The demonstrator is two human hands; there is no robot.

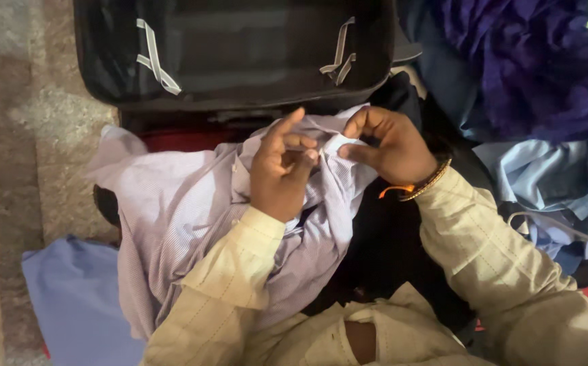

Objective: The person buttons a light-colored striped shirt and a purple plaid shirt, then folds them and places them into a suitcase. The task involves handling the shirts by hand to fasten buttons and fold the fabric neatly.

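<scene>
At the centre of the frame, the left hand (279, 177) and the right hand (387, 146) meet over a crumpled pale lilac striped cotton shirt (185, 217) that lies across the person's lap, spreading toward the lower left. Both hands are closed narrowly on the fabric: the left pinches a fold between thumb and bent fingers with the index finger lifted, and the right nips a small white edge of the same cloth between thumb and fingertips. The step in hand looks like working a button or the placket near the collar; the next move would call for a fine, steady pinch from both hands. Both wrists are bent inward, cream sleeves rising from the bottom edge. An open black fabric suitcase (240, 54) fills the upper middle; blue and purple clothes (544, 88) pile at the right.
</scene>
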